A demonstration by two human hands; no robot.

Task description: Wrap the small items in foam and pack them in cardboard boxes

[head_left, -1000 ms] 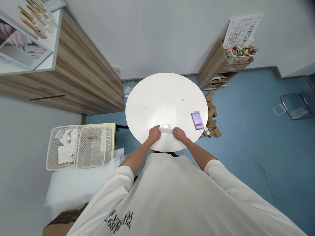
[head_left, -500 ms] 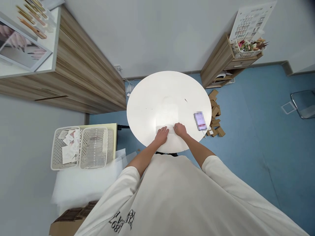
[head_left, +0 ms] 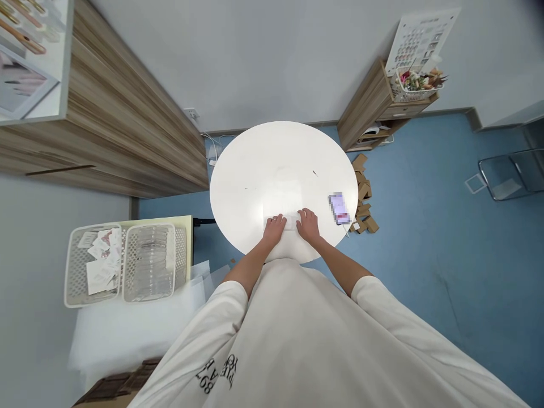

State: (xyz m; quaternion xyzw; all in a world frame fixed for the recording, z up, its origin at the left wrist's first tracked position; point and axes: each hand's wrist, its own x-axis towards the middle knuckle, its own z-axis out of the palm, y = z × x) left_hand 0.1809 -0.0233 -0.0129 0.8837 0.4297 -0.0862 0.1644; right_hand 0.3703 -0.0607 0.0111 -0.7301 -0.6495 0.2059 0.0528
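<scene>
A small white bundle (head_left: 291, 221), seemingly wrapped in thin packing sheet, lies on the near part of the round white table (head_left: 238, 164). My left hand (head_left: 275, 228) grips its left end with the fingers bent over it. At the right end, my right hand (head_left: 308, 225) holds it the same way. A pale sheet stretches flat beyond the bundle, hard to tell from the white tabletop. What is inside the bundle is hidden. Right of my right hand lies a phone (head_left: 339, 208) with a blurred screen.
At left, two white baskets (head_left: 123, 266) hold paper packets and clear plastic pieces. White sheets (head_left: 140, 328) are stacked in front of them. Small cardboard boxes (head_left: 363, 192) lie on the floor right of the table. A wooden cabinet (head_left: 140, 113) stands far left, a smaller one (head_left: 368, 107) behind right.
Both hands have moved slightly, with more of the fingers now curled over the ends of the bundle. The whole view has shifted a little to the right.
</scene>
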